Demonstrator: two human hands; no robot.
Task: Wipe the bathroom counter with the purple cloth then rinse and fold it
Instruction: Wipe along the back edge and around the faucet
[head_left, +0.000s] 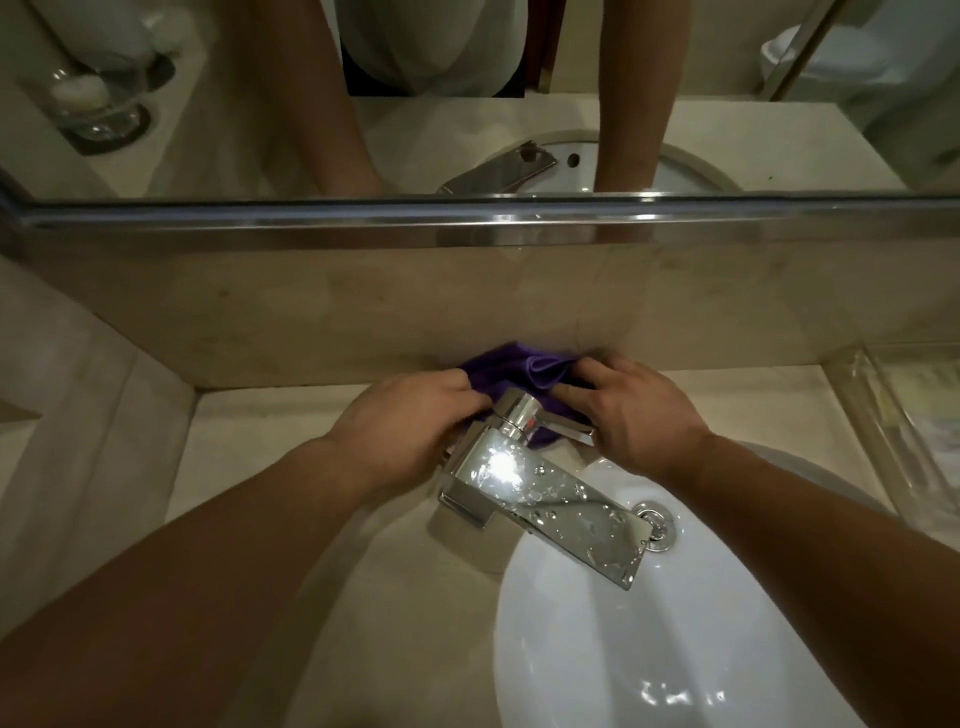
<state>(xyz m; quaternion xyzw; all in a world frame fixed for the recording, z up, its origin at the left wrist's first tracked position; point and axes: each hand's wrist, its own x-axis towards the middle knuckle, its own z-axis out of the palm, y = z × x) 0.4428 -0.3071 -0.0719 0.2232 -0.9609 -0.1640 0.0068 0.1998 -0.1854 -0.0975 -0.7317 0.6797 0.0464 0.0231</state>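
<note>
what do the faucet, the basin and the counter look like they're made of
Faucet: polished chrome-look metal, with mirror glare and water beads on it. Basin: glossy white, likely ceramic or porcelain, going by the smooth surface and sharp highlights. Counter: beige stone, perhaps marble, with faint mottling and a soft sheen; it could be an imitation.

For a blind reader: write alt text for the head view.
The left hand and right hand hold a bunched purple cloth on the counter behind a wet chrome tap. A white sink lies in front, a mirror above.
</note>
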